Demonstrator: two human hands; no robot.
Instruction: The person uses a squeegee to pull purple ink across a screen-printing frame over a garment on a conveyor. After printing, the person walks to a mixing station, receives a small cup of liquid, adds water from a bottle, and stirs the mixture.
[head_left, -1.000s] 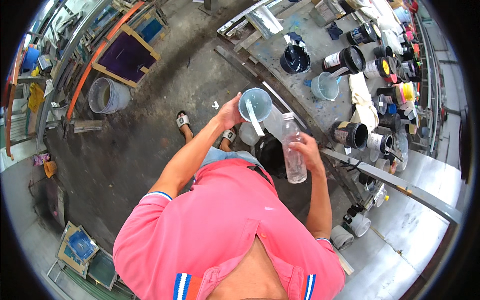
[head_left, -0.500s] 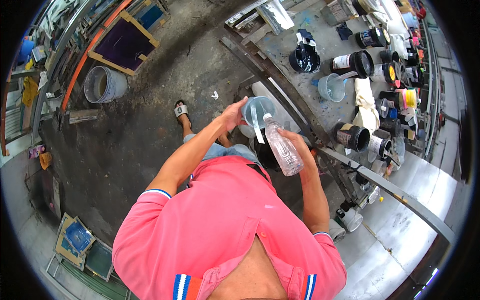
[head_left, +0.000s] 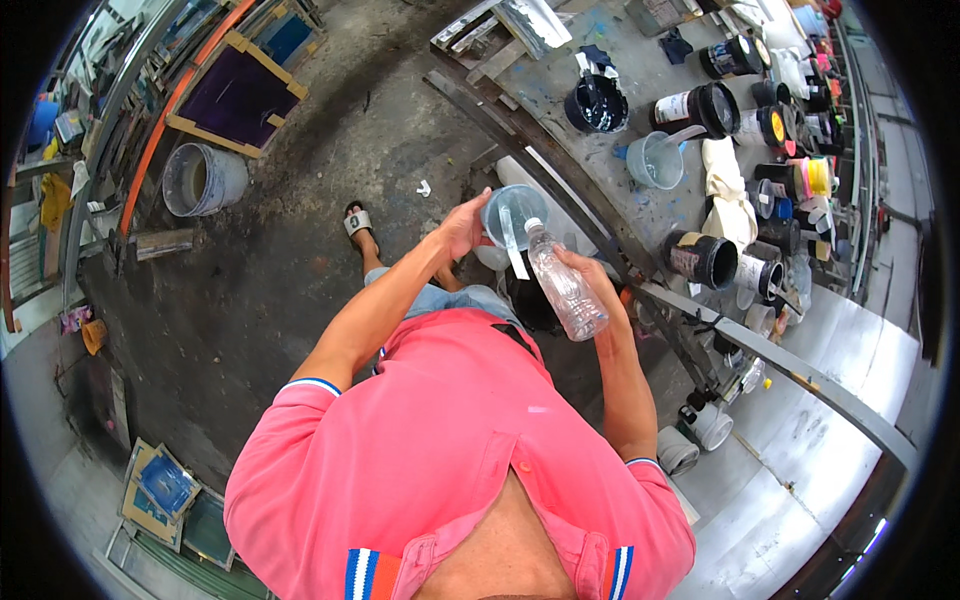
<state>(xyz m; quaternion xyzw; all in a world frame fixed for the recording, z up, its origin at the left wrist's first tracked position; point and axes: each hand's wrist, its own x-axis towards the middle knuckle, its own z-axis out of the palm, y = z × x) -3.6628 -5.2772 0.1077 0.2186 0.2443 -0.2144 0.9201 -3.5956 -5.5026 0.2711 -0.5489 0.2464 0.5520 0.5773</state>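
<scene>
My left hand (head_left: 466, 226) grips the left side of a clear plastic cup (head_left: 500, 232), which has a flat pale strip (head_left: 514, 250) standing in it and jutting over its near rim. Closed around a clear plastic bottle (head_left: 566, 285) is my right hand (head_left: 587, 272). The bottle slants, with its white-topped neck at the cup's near right rim and its base toward me. Whether liquid leaves the bottle is too small to tell. Both hands are held out in front of my body, left of the table's edge.
To the right, a grey stained table (head_left: 560, 90) bears a dark ink tub (head_left: 596, 104), a clear cup with a handle (head_left: 656, 161), black jars (head_left: 708, 259) and a white cloth (head_left: 728, 195). A metal rail (head_left: 770, 345) runs near my right arm. A bucket (head_left: 204, 180) and framed screens (head_left: 237, 97) stand left.
The bottle's base has risen slightly and its neck sits a little higher against the cup. The whole view has shifted slightly; both hands keep their hold.
</scene>
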